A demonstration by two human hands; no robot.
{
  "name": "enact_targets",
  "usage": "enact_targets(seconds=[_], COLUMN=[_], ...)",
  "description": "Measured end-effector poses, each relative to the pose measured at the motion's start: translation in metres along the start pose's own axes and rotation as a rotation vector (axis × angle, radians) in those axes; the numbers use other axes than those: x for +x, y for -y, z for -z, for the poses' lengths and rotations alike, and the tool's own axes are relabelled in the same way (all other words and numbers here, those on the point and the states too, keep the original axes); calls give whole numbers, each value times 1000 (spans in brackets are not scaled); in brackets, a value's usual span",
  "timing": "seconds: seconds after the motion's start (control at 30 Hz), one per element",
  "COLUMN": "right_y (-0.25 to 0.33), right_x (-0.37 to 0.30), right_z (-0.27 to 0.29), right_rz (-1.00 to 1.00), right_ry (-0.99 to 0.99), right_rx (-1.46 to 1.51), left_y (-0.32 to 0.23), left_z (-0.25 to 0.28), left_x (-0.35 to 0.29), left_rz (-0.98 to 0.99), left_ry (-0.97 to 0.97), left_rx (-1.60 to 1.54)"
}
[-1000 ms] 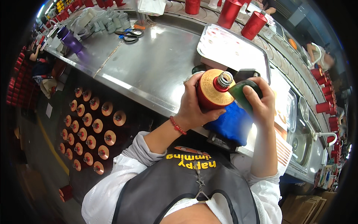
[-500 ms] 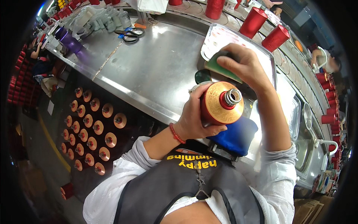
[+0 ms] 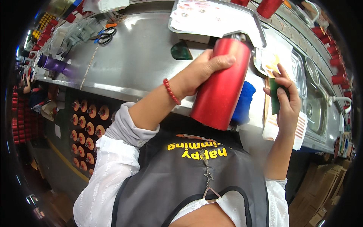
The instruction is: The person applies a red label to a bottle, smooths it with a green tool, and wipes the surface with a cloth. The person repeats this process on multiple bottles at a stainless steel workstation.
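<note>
My left hand (image 3: 206, 70) is closed round a red bottle (image 3: 223, 89), which tilts with its smooth side toward me and its neck end pointing away. Between the fingers of my right hand (image 3: 289, 96), off to the right, is a thin flat green piece (image 3: 275, 100); its exact kind I cannot make out. That hand is apart from the bottle, over a white cloth with reddish stripes (image 3: 293, 130). A dark green, shiny flat piece (image 3: 181, 51) lies on the metal table beyond my left hand. Behind the bottle, a blue padded thing (image 3: 244, 102) is partly hidden.
A metal tray (image 3: 219, 17) with red-marked white sheets lies at the far side of the metal table (image 3: 136, 56). Scissors (image 3: 107, 34) and a purple bottle (image 3: 53, 63) are left. Several gold-topped bottles (image 3: 89, 128) stand below left; a sink (image 3: 315, 109) is right.
My left hand has turned the bottle from its gold top to its red side. My right hand has moved right and nearer me with the green piece. The whole view has shifted.
</note>
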State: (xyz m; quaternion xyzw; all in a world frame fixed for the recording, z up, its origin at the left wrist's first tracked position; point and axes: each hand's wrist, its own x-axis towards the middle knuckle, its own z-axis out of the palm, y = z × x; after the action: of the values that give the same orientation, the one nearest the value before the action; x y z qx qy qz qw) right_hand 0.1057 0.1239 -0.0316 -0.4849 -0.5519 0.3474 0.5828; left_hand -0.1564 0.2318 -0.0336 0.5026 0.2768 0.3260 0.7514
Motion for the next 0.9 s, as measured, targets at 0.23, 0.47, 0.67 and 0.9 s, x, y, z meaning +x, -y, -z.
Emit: enact_targets(seconds=[0.23, 0.47, 0.67, 0.9], right_y=[-17, -8, -39, -116], right_x=[-29, -9, 109, 288], right_z=[42, 69, 64, -57], right_rz=[51, 166, 377, 198], right_ry=[-32, -45, 154, 491], right_rx=[-271, -540, -790, -1294], left_y=[8, 36, 40, 57], left_z=[-29, -38, -45, -25], left_x=[25, 35, -2, -10], left_rz=[116, -149, -337, -383], left_ry=[-107, -246, -328, -294], left_rx=[122, 323, 553, 488])
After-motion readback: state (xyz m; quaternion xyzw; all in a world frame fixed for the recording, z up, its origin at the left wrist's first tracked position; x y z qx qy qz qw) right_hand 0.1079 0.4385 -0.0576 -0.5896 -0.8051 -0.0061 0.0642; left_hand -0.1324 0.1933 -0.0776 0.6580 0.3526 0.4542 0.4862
